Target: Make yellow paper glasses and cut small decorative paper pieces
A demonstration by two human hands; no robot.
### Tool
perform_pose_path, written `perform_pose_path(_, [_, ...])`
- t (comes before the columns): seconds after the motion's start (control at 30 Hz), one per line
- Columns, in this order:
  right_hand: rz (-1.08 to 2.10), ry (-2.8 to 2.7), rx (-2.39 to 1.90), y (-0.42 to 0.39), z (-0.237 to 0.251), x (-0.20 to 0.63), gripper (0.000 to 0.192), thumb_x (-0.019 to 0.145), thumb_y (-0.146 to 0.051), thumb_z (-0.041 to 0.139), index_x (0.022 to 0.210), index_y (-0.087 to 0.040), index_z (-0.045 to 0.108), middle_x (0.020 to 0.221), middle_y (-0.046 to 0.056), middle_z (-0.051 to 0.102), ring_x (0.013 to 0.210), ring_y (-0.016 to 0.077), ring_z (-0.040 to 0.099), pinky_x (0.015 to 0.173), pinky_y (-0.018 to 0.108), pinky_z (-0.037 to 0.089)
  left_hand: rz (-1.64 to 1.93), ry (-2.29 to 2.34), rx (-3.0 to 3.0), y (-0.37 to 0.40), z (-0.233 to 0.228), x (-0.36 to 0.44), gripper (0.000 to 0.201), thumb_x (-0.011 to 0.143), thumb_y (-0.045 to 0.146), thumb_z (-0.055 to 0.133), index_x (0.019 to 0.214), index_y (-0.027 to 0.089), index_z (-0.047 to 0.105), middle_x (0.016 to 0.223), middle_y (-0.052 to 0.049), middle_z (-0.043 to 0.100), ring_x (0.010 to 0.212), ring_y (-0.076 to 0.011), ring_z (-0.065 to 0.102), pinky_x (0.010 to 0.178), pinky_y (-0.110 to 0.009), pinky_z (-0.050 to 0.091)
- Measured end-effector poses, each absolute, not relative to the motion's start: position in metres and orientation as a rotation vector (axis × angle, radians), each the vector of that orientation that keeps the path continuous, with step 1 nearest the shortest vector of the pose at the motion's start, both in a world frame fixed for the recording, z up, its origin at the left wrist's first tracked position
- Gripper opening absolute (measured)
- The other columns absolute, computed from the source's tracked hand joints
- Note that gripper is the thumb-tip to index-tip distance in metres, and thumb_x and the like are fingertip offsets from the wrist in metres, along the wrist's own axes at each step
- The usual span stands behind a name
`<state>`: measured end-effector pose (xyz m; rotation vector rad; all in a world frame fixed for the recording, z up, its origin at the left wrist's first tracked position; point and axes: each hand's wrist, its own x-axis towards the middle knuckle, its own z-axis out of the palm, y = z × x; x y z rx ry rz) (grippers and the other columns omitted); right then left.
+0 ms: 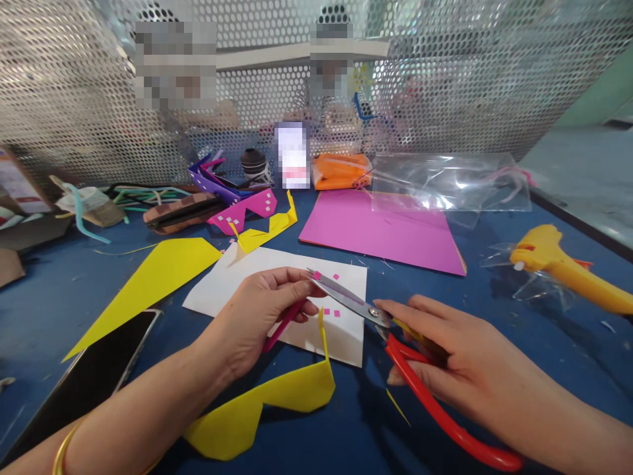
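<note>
My left hand (270,303) pinches a narrow pink paper strip (284,325) above a white sheet of paper (341,346). My right hand (445,353) grips red-handled scissors (346,295), whose blades reach left to my left fingertips. A small pink square (317,276) shows at the blade tips; whether it is still joined to the strip I cannot tell. Several tiny pink squares (337,313) lie on the white sheet. Below my left hand rests a yellow paper glasses shape (287,389) with one arm folded up.
Pink paper glasses (247,210) and another yellow pair (271,231) lie behind the sheet, near a brown pouch (180,212). Magenta paper (380,227) is at the back, a yellow glue gun (568,267) at right. A dark phone (106,369) lies left, partly under yellow card (153,284).
</note>
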<state>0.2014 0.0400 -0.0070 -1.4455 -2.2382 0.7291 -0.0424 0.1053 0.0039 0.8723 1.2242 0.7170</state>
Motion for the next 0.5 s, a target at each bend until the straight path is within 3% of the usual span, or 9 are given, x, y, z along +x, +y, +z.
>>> perform_pose_path(0.17, [0.698, -2.236, -1.442, 0.0413, -0.0092, 0.2027, 0.039, 0.095, -0.042, 0.051, 0.129, -0.025, 0.061, 0.091, 0.004, 0.063, 0.073, 0.0163, 0.067, 0.065, 0.028, 0.058, 0.734, 1.210, 0.887, 0.1056, 0.0026, -0.0431, 0.006, 0.082, 0.018, 0.068, 0.081, 0.015, 0.073, 0.072, 0.000, 0.071, 0.055, -0.0043, 0.057, 0.051, -0.013, 0.042])
perform_pose_path(0.5, [0.655, -2.260, -1.437, 0.0409, -0.0096, 0.2039, 0.039, 0.094, -0.037, 0.052, 0.129, -0.023, 0.062, 0.090, 0.004, 0.064, 0.072, 0.0160, 0.068, 0.064, 0.029, 0.059, 0.730, 1.200, 0.891, 0.1065, 0.0010, -0.0426, 0.007, 0.083, 0.017, 0.068, 0.079, 0.016, 0.074, 0.069, 0.001, 0.071, 0.052, -0.0042, 0.056, 0.049, -0.013, 0.043])
